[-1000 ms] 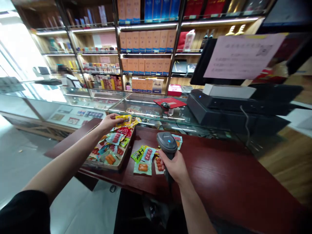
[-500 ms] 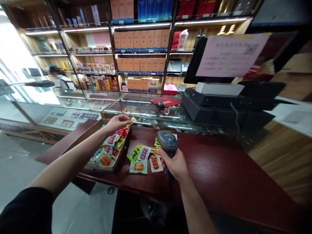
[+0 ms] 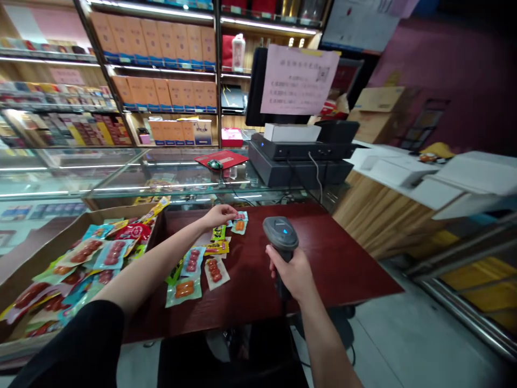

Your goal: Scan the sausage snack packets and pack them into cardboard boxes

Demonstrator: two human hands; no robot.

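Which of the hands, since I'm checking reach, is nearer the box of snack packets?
Left. The left hand is right of the box; the right hand, gripping the scanner, is farther right.

Lighting: cool white indoor light; visible source, LED strips [image 3: 153, 9] on the wall shelving. Glass display counter [image 3: 172, 160]: pale streaks of glare. Dark red tabletop [image 3: 323, 258]: subdued, faint sheen. Barcode scanner [image 3: 281, 233]: one blue light, lit. Purple wall [image 3: 456, 75]: dim, blackening toward the upper right corner. Black sleeve [image 3: 81, 345]: folds lost in shadow. Defects, to my eye: paper notice [image 3: 301, 83], lettering smeared; boxed shelf goods [image 3: 72, 130] at far left and metal rail [image 3: 460, 315] at lower right, stretched and soft.
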